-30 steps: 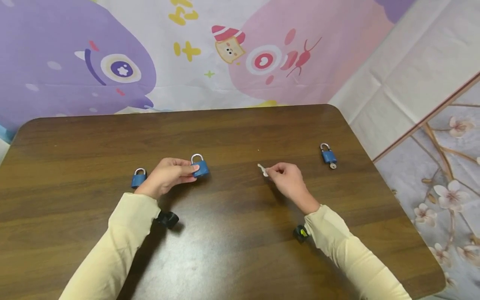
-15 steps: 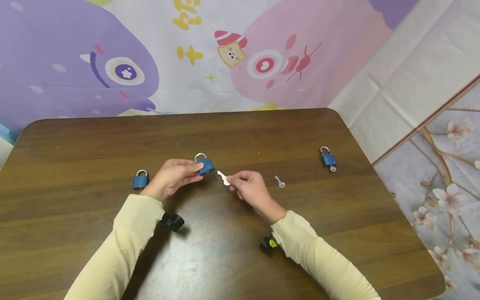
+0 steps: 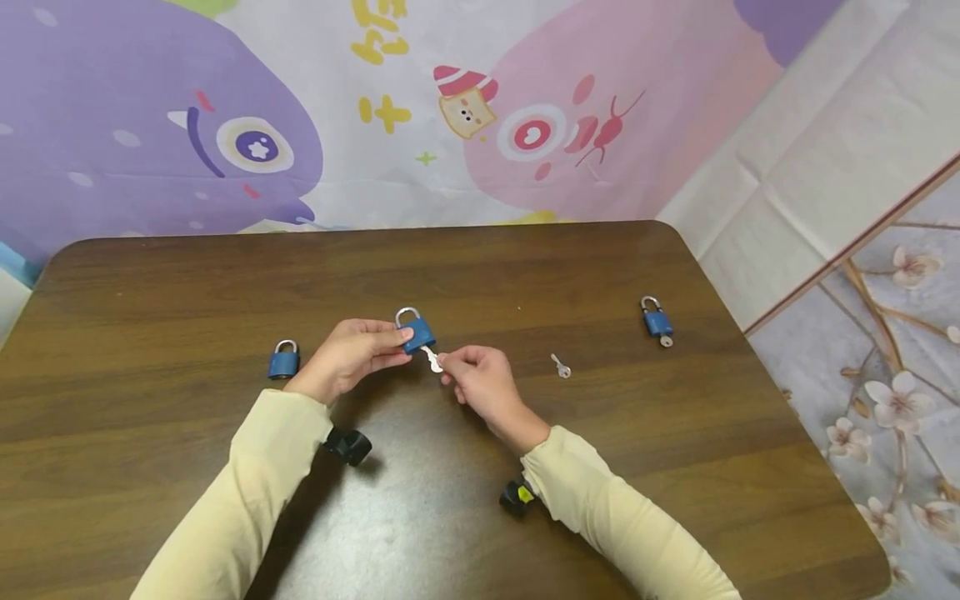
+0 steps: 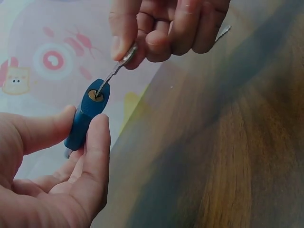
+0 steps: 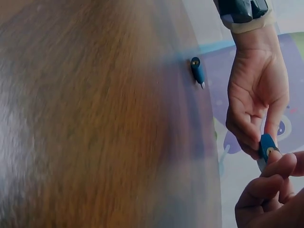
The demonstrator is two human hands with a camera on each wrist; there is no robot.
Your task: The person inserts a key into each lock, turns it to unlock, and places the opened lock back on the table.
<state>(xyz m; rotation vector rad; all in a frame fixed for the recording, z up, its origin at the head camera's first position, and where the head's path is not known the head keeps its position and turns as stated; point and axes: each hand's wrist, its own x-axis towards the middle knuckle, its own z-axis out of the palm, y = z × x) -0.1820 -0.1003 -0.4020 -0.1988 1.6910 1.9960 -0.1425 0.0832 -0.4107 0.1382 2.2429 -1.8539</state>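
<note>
My left hand (image 3: 348,357) pinches a blue padlock (image 3: 418,334) between thumb and fingers, its metal shackle pointing away and its keyhole (image 4: 95,96) turned toward my right. Between the thumb and forefinger of my right hand (image 3: 483,382) is a small silver key (image 3: 431,358). In the left wrist view the tip of the key (image 4: 110,76) meets the keyhole; how deep it sits I cannot tell. The right wrist view has the padlock (image 5: 266,142) partly behind my right fingers (image 5: 280,166).
A second blue padlock (image 3: 284,361) lies left of my left hand. To the right of my right hand lies a loose key (image 3: 560,367). Farther right is another blue padlock (image 3: 657,322) with a key in it. The brown table (image 3: 480,267) backs onto a printed cloth (image 3: 390,183).
My right hand has moved left with the key, from well apart to the padlock's keyhole. The loose key has come into sight. My left hand and padlock have shifted slightly right.
</note>
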